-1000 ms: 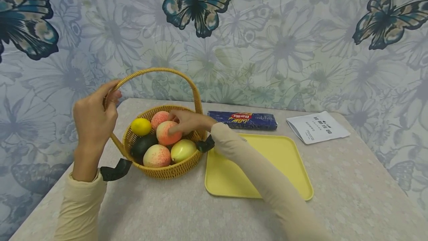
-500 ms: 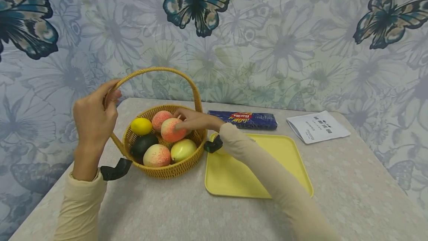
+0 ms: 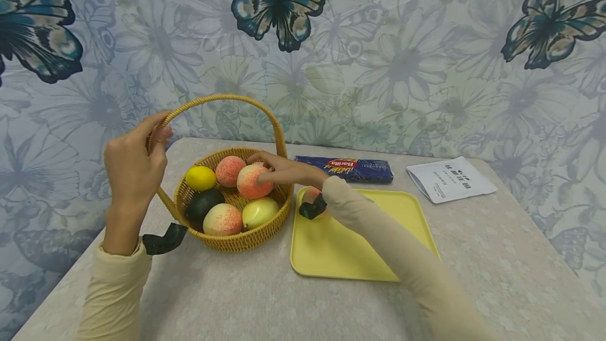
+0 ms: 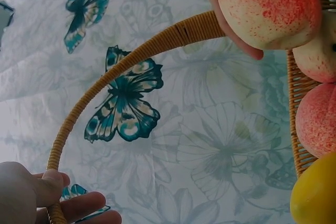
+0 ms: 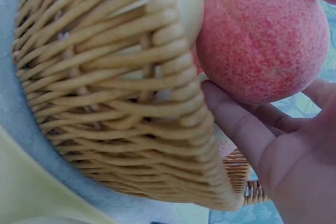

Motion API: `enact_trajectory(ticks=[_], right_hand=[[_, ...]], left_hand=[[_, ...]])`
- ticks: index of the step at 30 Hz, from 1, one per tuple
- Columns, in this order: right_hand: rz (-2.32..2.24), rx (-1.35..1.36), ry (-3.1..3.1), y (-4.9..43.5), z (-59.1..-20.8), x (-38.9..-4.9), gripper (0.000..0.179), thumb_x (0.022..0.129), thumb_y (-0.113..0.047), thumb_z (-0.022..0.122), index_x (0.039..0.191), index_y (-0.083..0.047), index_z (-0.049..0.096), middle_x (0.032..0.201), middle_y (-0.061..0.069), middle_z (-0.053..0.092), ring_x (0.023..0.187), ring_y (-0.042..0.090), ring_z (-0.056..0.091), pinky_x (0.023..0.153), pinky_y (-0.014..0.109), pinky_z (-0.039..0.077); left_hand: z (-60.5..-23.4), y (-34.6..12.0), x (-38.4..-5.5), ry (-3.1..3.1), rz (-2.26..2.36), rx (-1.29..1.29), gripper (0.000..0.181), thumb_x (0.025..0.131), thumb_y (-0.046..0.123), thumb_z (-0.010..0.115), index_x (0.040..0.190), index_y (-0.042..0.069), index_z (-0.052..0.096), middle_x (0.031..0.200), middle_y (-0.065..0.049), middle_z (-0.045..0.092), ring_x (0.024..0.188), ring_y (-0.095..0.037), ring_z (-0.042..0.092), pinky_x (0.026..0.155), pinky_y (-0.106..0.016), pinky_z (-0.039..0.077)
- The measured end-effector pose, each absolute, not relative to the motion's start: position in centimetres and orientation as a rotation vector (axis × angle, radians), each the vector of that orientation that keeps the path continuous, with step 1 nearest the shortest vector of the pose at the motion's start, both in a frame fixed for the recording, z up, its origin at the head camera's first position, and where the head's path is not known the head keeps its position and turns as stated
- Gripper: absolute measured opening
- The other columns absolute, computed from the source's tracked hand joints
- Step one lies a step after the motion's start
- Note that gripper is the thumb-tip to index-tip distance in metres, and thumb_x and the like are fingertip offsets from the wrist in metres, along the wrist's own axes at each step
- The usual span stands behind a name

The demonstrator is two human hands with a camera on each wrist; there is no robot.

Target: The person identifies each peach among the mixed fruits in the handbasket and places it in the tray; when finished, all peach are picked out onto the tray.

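Observation:
My left hand [image 3: 134,172] grips the wicker handle [image 3: 218,98] of a round basket [image 3: 232,246]; the left wrist view shows thumb and fingers around it. My right hand [image 3: 289,171] holds a peach [image 3: 253,181] at the basket's right side. In the right wrist view the pink peach [image 5: 262,38] sits between thumb and fingers, level with the rim. Inside the basket lie a yellow lemon [image 3: 200,178], a dark green avocado-like fruit [image 3: 203,207], a pink peach [image 3: 230,170], a paler peach [image 3: 222,220] and a yellow-green oval fruit [image 3: 260,212].
Right of the basket lies a yellow tray [image 3: 350,257]. A pinkish round fruit [image 3: 311,193] on its far left corner is partly hidden by the black wrist piece. Behind the tray is a blue Barilla spaghetti pack [image 3: 345,168], with a white pouch [image 3: 452,179] farther right.
My right hand has moved the peach a little to the right within the basket, opening a gap among the fruit. The left hand has stayed on the handle.

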State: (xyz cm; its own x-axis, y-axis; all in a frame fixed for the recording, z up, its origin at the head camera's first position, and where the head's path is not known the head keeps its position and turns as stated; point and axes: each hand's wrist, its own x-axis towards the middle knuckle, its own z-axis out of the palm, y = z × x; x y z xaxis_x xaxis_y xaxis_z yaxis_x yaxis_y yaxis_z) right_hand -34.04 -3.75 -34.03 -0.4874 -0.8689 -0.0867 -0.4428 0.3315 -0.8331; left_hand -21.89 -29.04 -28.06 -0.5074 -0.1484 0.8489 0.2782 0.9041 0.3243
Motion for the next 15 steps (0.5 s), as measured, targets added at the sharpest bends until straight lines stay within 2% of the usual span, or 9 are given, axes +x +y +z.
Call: enact_trajectory(ticks=[7,15], right_hand=[[-1.139,-1.163,1.948,-2.9,-34.4,-34.0,0.060,0.094,-0.030,0.053,0.149,-0.025,0.028,0.147,0.003,0.034,0.126,0.016,0.045,0.099,0.035,0.043],[-1.176,-1.223,1.896,-2.3,-34.2,-33.8,0.054,0.094,-0.019,0.055,0.146,-0.013,0.037,0.138,0.006,0.044,0.118,0.017,0.051,0.096,0.033,0.047]], left_hand=[[-28.0,-29.2,-22.2,-2.049,-0.523,-0.091,0.027,0.097,0.012,0.056,0.120,0.009,0.068,0.086,-0.018,0.072,0.057,-0.034,0.060,0.051,-0.012,0.027],[-27.8,-29.4,-22.7,-2.055,-0.534,-0.092,0.027,0.097,0.012,0.056,0.120,0.008,0.068,0.086,-0.019,0.072,0.059,-0.035,0.062,0.050,-0.012,0.026]])
